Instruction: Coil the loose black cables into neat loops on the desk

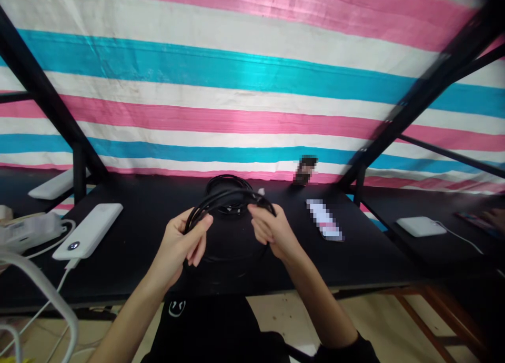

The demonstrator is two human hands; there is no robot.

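Observation:
Between my hands a black cable (224,196) is bent into a loose coil, held just above the black table. The left side of the coil is gripped by my left hand (190,237), thumb pressed over the strands. My right hand (270,227) pinches its right side, fingers curled in. A small pale piece (261,192), perhaps a connector or tie, shows near the right fingers. Behind the held coil, a second coil of black cable (228,180) lies on the table, partly hidden by the first.
A white power bank (92,230) with a cable lies at left, beside a white power strip (29,234). To the right are a blurred-out phone (324,220) and a pixelated dark object (305,170). Black frame posts (359,184) flank the black table (130,268); striped sheeting hangs behind.

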